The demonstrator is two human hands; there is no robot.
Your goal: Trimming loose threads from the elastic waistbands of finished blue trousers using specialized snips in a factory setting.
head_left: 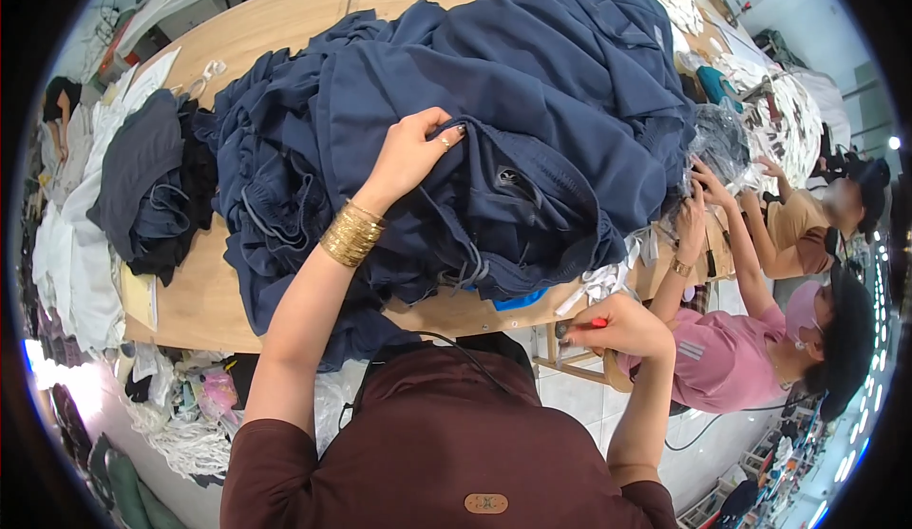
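Observation:
Navy trousers with an elastic waistband and a grey drawstring lie on top of a large pile of navy garments. My left hand is closed, its thumb and fingers pinching the edge of the waistband. The waist gapes toward me, and a small dark label shows inside it. My right hand is held off the table's near edge, closed around a small red-handled tool. Most of that tool is hidden by my fingers, so its kind is unclear.
Dark folded garments and white cloth lie left on the wooden table. White strips rest at the near edge. At right, a co-worker in pink handles a clear plastic bag; another person sits beyond.

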